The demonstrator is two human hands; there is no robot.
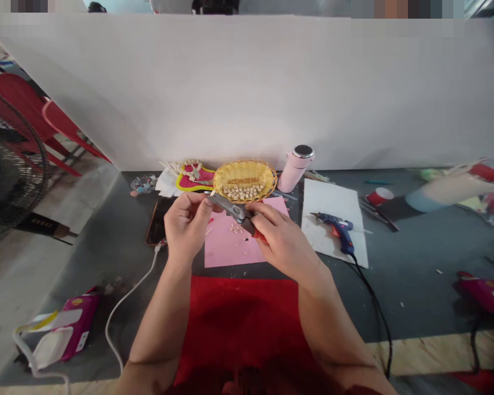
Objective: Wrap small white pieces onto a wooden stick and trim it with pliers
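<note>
My right hand [280,236] is wrapped round the red handle of a cutting tool [235,210] with grey metal jaws. The tool points up and left, its tip beside the fingers of my left hand [189,222]. Those fingers are pinched on a small pale piece [212,193], too small to name. Below the tool a pink sheet [230,255] bears several small pale bits [236,228]. Just beyond my hands stands a yellow woven basket [245,170] with many small pale pieces inside.
A pink bottle [292,173] stands right of the basket. A blue glue gun [341,233] lies on a white board [329,200], its black cord trailing forward. A phone [158,222] with a white cable is at left, near a fan [8,159]. A person's sleeved arm [448,189] reaches in at right.
</note>
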